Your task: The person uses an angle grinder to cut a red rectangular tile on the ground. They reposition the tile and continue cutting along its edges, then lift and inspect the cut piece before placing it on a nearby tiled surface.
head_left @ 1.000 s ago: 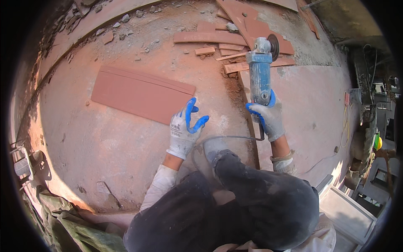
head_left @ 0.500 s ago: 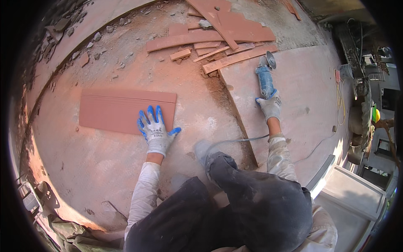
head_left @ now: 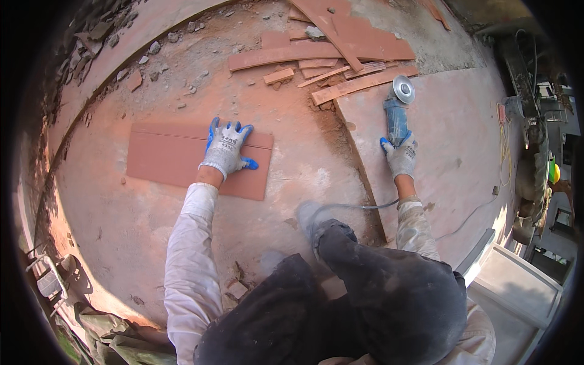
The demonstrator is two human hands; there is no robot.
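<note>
My left hand (head_left: 225,146), in a grey glove with blue fingertips, rests on a reddish rectangular tile (head_left: 158,155), its fingers spread and slightly bent at the far edge. A thin groove or seam runs along that tile's upper part. My right hand (head_left: 401,155), gloved alike, is closed on the rear of a blue angle grinder (head_left: 396,115) with a silver disc at its far end, low over or on the right-hand concrete slab (head_left: 438,158). Its dark cord (head_left: 371,206) loops past my foot.
A pile of red boards and offcuts (head_left: 359,36) lies ahead, rubble (head_left: 91,42) along the upper-left curb. A yellow cable (head_left: 505,158) and a pale tray (head_left: 508,286) are on the right, a metal object (head_left: 47,281) and green tarp (head_left: 121,337) at lower left.
My left hand has reached forward onto the tile, moving toward its far edge. My right hand has carried the grinder rightward and lower, and its disc now faces up.
</note>
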